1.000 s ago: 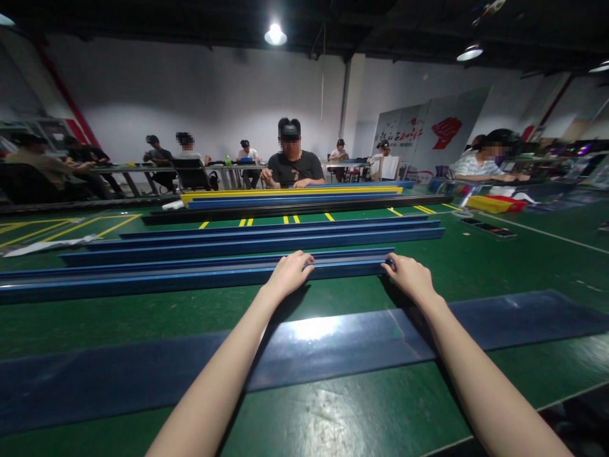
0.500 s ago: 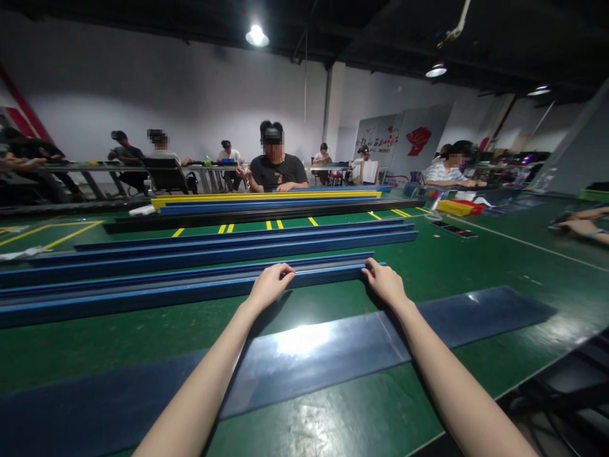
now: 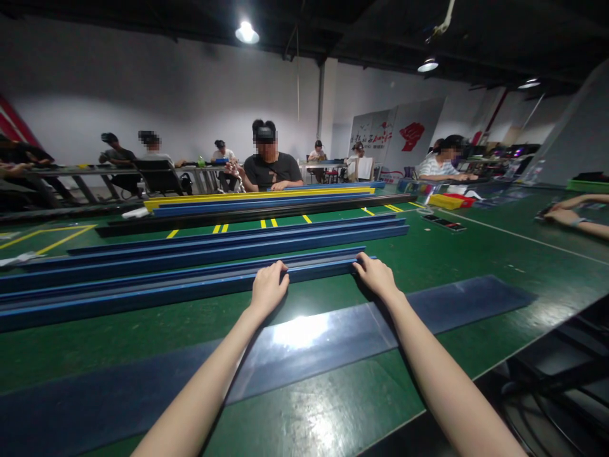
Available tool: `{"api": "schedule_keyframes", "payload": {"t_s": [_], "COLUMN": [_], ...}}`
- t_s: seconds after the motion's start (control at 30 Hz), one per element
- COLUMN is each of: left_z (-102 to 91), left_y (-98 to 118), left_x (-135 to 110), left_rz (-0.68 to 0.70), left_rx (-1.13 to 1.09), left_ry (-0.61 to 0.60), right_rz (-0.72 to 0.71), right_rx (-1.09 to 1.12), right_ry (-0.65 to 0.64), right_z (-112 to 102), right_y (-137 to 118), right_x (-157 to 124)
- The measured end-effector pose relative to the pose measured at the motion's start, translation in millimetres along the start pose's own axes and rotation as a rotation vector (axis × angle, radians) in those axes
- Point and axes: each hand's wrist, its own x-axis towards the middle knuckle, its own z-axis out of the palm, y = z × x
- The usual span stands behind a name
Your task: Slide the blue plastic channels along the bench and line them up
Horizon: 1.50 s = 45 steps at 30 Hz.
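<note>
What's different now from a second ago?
The view has turned right, so things sit further left in the picture. Another person's hand has come into view at the far right. The left hand and right hand stay on the nearest blue channel, with neither grip visibly changed.

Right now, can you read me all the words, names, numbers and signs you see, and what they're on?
No words or numbers can be read for sure.
Grey panel: black and red characters, too blurred to quote.
Same panel: a red fist, a picture sign.
Nearest blue rail and bluish sheet: no writing visible.
Dark device on the green table: too small to tell.
</note>
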Motion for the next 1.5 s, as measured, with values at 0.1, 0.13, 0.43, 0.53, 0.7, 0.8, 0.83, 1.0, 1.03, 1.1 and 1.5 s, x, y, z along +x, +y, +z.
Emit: {"api": "schedule_keyframes", "payload": {"t_s": [0.1,0.13,0.43,0.53,0.7,0.8,0.83,1.0,1.03,1.1,1.5], "left_z": [2.8,3.5,5.9,5.1,5.8,7.5,7.9,8.8,8.9,9.0,10.9], "left_y": [-2.4,-3.4,-4.7,-4.0,-4.0,-3.4,-2.9,0.4,0.9,1.4,0.4], "left_x": [-1.6,-2.1,-4.0,-4.0,-4.7,-6.2,-6.8,-8.7,-8.9,-9.2,-9.1], "left_rz": [0.035,0.049,0.117,0.109,0.103,0.108,0.109,0.124,0.133,0.159,0.203], "left_rx": [0.048,0.061,0.128,0.130,0.130,0.148,0.153,0.176,0.182,0.192,0.222], "left_ry": [0.022,0.028,0.035,0.024,0.029,0.059,0.068,0.090,0.094,0.098,0.096], "right_rz": [0.024,0.034,0.079,0.147,0.156,0.138,0.132,0.109,0.109,0.104,-0.002], "right_rx": [-0.001,0.002,-0.073,-0.091,-0.061,-0.076,-0.088,-0.146,-0.154,-0.167,-0.185], "right_ry": [0.023,0.032,0.076,0.078,0.074,0.095,0.102,0.132,0.129,0.123,0.147], "right_z": [-1.7,-2.2,-4.3,-2.8,1.8,2.9,2.8,-0.1,-0.9,-2.4,-6.8], "right_y": [0.9,1.6,9.6,11.8,14.9,15.0,15.0,14.8,14.3,12.6,-7.4], "right_x": [0.2,0.7,0.7,0.2,3.6,4.7,4.8,3.6,3.2,2.4,-3.7]}}
